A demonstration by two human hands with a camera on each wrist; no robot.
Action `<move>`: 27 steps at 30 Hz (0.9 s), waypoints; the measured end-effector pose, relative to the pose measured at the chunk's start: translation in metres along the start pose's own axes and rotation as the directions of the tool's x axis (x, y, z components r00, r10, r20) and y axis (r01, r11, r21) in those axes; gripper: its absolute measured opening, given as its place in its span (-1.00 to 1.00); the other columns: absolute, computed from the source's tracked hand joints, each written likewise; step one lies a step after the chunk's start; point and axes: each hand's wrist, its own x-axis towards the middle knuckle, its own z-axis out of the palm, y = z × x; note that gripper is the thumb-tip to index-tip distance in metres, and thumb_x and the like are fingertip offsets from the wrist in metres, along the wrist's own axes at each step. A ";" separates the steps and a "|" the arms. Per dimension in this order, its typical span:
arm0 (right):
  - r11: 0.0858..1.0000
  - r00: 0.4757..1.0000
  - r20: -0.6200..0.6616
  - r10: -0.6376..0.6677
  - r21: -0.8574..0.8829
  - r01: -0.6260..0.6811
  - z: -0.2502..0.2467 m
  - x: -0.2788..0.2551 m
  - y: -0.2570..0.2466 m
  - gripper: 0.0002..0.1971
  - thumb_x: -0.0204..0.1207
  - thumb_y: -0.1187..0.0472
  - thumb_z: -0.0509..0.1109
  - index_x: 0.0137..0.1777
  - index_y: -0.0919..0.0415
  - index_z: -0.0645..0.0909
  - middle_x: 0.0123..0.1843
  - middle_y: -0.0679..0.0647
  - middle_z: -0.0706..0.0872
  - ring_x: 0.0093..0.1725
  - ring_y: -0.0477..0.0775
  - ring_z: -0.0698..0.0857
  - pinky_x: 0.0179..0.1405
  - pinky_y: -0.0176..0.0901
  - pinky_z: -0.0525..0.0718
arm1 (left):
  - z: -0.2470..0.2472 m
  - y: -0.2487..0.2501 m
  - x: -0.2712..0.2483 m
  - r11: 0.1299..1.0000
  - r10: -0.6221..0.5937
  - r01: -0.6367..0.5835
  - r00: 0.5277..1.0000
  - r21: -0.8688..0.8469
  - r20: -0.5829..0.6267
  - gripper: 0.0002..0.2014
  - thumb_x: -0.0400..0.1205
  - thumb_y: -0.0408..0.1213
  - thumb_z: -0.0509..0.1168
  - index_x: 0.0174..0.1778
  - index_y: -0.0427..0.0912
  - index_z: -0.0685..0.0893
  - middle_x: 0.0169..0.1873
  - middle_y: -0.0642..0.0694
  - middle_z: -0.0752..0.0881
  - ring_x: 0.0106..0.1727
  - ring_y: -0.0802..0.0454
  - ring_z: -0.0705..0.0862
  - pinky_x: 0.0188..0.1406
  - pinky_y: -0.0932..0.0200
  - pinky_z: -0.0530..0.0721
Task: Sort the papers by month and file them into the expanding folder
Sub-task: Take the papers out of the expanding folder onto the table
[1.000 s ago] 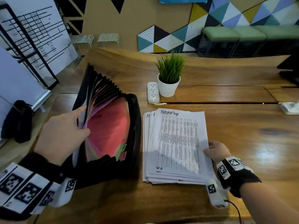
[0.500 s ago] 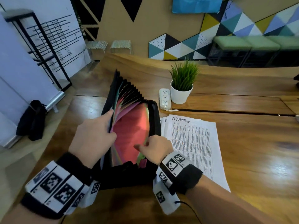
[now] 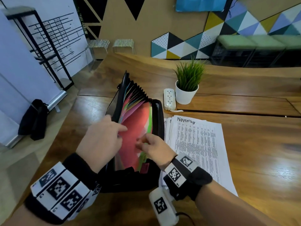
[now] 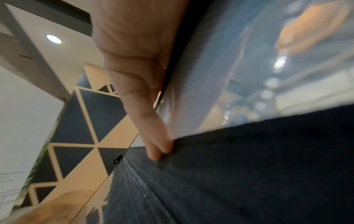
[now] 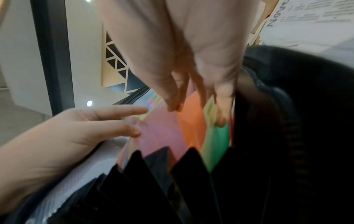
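Likely slip: the coloured dividers (image 3: pixel 135 128) of the black fabric expanding folder (image 3: pixel 157 115) spring together if a hand eases, and the wrong month's pocket gets picked. The stack of white printed papers (image 3: pixel 200 144) — top sheet headed November — lies at the folder's 3 o'clock. The left hand (image 3: pixel 101 141), fingers fairly straight, presses dividers toward 9 o'clock. The right hand (image 3: pixel 154 146) rests its fingertips on them, holding nothing.

"November" handwritten atop top paper (image 3: pixel 195 144).
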 end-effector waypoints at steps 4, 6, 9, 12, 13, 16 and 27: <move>0.952 0.995 0.094 -0.026 0.305 -0.004 0.014 0.006 -0.003 -0.79 0.56 0.40 0.32 -0.29 0.18 0.48 -0.39 0.09 0.58 -0.40 -0.02 0.59 -0.27 -0.09 0.50 | 0.007 0.007 0.003 0.981 0.038 -0.049 0.997 0.186 0.060 -0.73 0.62 -0.15 0.15 -0.01 -0.03 0.77 -0.19 -0.01 0.48 0.01 -0.08 0.65 -0.06 0.10 0.53; 0.945 0.990 0.124 -0.069 0.327 0.025 0.018 0.008 -0.006 -0.85 0.49 0.39 0.35 -0.27 0.21 0.51 -0.36 0.14 0.55 -0.35 0.04 0.54 -0.25 -0.09 0.47 | 0.010 0.011 0.002 0.973 0.019 -0.033 0.998 0.228 0.064 -0.67 0.65 -0.02 0.12 -0.08 -0.08 0.76 -0.25 0.01 0.42 0.01 -0.06 0.65 -0.11 0.10 0.49; 0.922 0.957 0.262 -0.125 0.387 0.015 0.018 0.004 -0.005 -0.84 0.48 0.49 0.28 -0.06 0.23 0.54 -0.22 0.09 0.61 -0.18 -0.01 0.61 -0.02 -0.13 0.57 | 0.008 0.010 0.003 0.958 0.008 -0.023 0.999 0.287 0.051 -0.60 0.64 0.11 0.13 -0.06 -0.06 0.78 -0.23 -0.02 0.53 0.05 -0.03 0.64 -0.14 0.14 0.46; 0.897 0.928 0.349 -0.131 0.440 -0.039 0.016 -0.001 -0.005 -0.64 0.48 0.68 0.09 0.22 0.47 0.49 -0.15 0.05 0.68 -0.14 -0.15 0.69 0.09 -0.26 0.61 | 0.001 0.003 0.004 0.973 0.001 -0.014 0.998 0.228 0.057 -0.64 0.58 0.08 0.22 -0.14 -0.07 0.82 -0.17 -0.05 0.71 -0.01 -0.06 0.67 -0.15 0.13 0.53; 0.883 0.935 0.341 -0.099 0.463 -0.075 0.015 -0.001 -0.003 -0.60 0.45 0.73 0.04 0.20 0.50 0.50 -0.17 0.06 0.71 -0.15 -0.11 0.71 0.08 -0.26 0.63 | -0.001 0.000 0.004 0.975 0.001 -0.016 0.998 0.220 0.068 -0.65 0.54 0.03 0.19 -0.16 -0.08 0.83 -0.17 -0.06 0.74 -0.03 -0.08 0.68 -0.14 0.10 0.57; 0.893 0.974 0.223 0.044 0.428 -0.138 0.012 -0.002 -0.002 -0.69 0.45 0.67 0.12 0.05 0.38 0.54 -0.09 0.20 0.68 -0.09 0.26 0.75 0.10 0.01 0.69 | -0.007 -0.004 0.003 0.979 -0.019 -0.002 0.995 0.203 0.101 -0.71 0.49 -0.14 0.19 -0.16 -0.06 0.83 -0.15 -0.05 0.75 0.00 -0.10 0.68 -0.11 0.10 0.59; 0.867 0.870 -0.024 0.493 -0.074 -0.493 0.002 0.016 -0.009 -0.67 0.50 0.17 0.45 -0.31 0.33 0.41 -0.56 0.07 0.54 -0.61 -0.04 0.55 -0.59 -0.29 0.50 | -0.019 -0.006 -0.014 0.993 -0.042 0.034 0.997 0.115 0.071 -0.69 0.27 -0.16 -0.01 -0.39 -0.04 0.67 -0.30 -0.10 0.74 -0.16 -0.11 0.69 -0.31 0.11 0.56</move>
